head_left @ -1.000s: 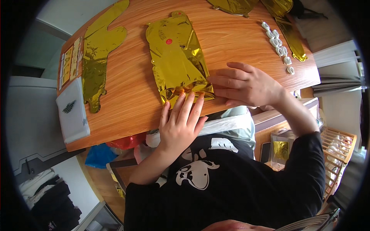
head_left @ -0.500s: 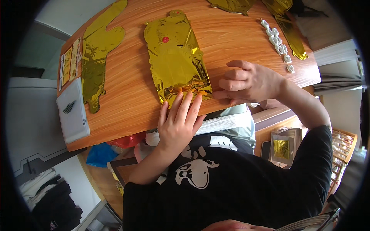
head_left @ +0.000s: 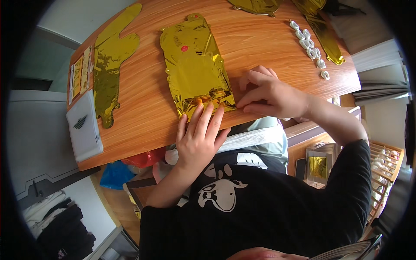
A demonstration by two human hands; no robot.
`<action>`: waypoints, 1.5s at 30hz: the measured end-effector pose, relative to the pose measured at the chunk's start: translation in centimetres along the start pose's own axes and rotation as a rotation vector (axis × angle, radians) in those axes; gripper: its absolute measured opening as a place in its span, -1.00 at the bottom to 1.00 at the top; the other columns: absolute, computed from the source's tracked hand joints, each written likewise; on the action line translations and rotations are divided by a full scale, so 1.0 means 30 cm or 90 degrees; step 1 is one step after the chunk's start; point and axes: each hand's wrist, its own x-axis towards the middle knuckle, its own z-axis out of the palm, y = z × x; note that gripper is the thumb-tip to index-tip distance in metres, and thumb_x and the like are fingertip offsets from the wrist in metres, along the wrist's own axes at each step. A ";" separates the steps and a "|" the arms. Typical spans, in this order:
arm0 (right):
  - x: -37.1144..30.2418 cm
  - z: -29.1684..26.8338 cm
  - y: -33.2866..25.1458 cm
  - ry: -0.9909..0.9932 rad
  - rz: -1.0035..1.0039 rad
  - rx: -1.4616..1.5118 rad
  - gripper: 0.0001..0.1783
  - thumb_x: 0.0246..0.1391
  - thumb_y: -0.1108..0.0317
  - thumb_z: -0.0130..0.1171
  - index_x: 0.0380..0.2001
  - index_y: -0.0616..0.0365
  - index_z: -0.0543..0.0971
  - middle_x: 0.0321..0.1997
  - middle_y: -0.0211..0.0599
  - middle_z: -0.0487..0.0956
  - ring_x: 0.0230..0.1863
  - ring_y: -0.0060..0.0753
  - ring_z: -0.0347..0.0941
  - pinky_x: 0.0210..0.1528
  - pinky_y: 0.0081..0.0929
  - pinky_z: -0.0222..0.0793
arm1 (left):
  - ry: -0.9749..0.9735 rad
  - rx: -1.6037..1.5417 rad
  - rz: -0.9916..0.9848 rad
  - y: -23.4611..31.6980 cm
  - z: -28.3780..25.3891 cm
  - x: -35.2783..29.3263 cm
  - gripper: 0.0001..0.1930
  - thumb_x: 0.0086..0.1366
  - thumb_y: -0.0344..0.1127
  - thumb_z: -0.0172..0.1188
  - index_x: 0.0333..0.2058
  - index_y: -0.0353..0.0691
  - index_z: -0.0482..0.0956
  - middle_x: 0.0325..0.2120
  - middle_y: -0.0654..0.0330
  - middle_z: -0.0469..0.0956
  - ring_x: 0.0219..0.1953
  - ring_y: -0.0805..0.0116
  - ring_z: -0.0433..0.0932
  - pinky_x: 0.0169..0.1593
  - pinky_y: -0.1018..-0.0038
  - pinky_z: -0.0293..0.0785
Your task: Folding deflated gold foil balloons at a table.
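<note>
A flat gold foil balloon (head_left: 190,65) with a small red mark lies lengthwise on the wooden table in front of me. Its near end is creased and folded over into a crumpled band. My left hand (head_left: 198,132) rests palm down at that end, fingers spread, fingertips pressing on the foil. At the near right corner, my right hand (head_left: 273,93) has its fingers curled, with thumb and index fingertip closed together at the foil's edge. The very tip of that pinch is small and partly hidden by the fingers.
Another gold foil balloon (head_left: 107,65) lies at left, beside a white plastic packet (head_left: 84,130) and a printed card (head_left: 80,71). Small white ribbon coils (head_left: 311,53) form a row at right. More gold foil (head_left: 331,47) lies at the far right. The near table edge (head_left: 130,149) curves before me.
My right hand has turned, and its fingers have drawn from stretched out into a pinch at the foil's corner. The left hand stays on the folded end.
</note>
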 end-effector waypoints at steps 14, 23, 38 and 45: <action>0.028 0.194 -0.162 0.231 0.341 -0.102 -0.82 0.12 0.22 0.39 -0.30 0.06 0.67 0.59 -0.01 0.16 0.58 0.19 -0.04 0.52 0.10 -0.14 | 0.015 -0.019 -0.015 0.005 0.003 -0.003 -0.42 0.27 0.07 0.35 0.21 0.00 0.60 0.18 0.23 0.52 0.26 0.21 0.52 0.29 0.09 0.39; 0.035 0.234 -0.181 0.294 0.337 -0.176 -0.81 0.12 0.25 0.38 -0.36 0.06 0.58 0.58 -0.01 0.21 0.56 0.23 0.02 0.52 0.11 -0.15 | 0.025 -0.016 -0.014 -0.003 0.009 -0.005 -0.47 0.31 0.11 0.28 0.19 0.05 0.61 0.17 0.27 0.54 0.24 0.27 0.53 0.29 0.12 0.35; 0.003 0.203 -0.168 0.353 0.259 -0.105 -0.80 0.10 0.35 0.36 -0.18 0.06 0.67 0.33 -0.16 0.51 0.40 0.01 0.33 0.48 -0.01 0.08 | 0.023 -0.019 -0.016 -0.002 0.006 -0.007 -0.43 0.28 0.09 0.30 0.23 0.06 0.59 0.18 0.27 0.54 0.23 0.27 0.54 0.27 0.12 0.36; -0.047 0.241 -0.156 0.295 0.102 -0.301 -0.59 0.04 0.15 0.44 -0.02 -0.03 0.70 0.09 -0.42 0.63 0.24 -0.22 0.48 0.41 -0.06 0.23 | 0.013 -0.170 -0.013 -0.022 -0.040 0.009 -0.32 0.20 -0.11 0.43 0.27 -0.21 0.51 0.26 0.00 0.45 0.26 0.05 0.52 0.25 0.12 0.46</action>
